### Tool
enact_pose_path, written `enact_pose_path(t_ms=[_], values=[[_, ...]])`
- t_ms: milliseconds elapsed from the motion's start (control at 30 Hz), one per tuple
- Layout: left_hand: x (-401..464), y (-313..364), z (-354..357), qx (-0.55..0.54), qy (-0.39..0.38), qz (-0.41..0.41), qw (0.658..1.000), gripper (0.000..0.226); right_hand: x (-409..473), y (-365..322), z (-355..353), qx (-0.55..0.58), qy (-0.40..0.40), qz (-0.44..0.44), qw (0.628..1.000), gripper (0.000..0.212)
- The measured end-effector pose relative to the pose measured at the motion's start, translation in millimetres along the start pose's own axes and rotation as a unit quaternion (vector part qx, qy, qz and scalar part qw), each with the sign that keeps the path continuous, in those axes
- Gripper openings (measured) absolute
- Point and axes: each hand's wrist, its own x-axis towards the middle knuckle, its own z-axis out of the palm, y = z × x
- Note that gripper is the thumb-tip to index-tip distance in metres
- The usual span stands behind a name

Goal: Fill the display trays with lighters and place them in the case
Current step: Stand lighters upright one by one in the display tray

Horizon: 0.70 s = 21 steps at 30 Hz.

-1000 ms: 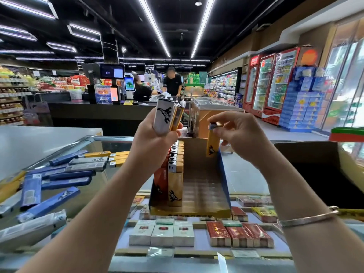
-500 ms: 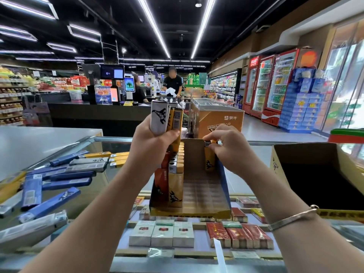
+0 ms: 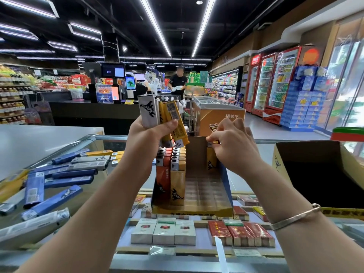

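glass counter [image 3: 110, 142] | holding: lighter tray [image 3: 192, 208], loose lighters [image 3: 65, 174] lying at left, brown box [image 3: 319, 174] sitting at right

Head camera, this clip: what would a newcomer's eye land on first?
Probably the two bare hands raised mid-frame: the left hand grips a fan of white and yellow lighters, while the right hand sets a yellow lighter upright at the back right of the cardboard display tray. Next, the loose blue and grey lighters scattered over the glass counter on the left.
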Motion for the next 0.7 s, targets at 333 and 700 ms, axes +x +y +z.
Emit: enact_pose_path(t_ms=[333, 700], values=[[3.2, -2.1, -1.0, 0.002, 0.004, 0.022, 1.0, 0.022, 2.1, -21.3, -26.5, 0.594, -0.051, 0.011, 0.802, 0.034], [1.6, -5.3, 0.5, 0.02, -0.014, 0.033, 0.999, 0.024, -3.2, -45.2, -21.0, 0.532, -0.043, -0.077, 0.842, 0.044]])
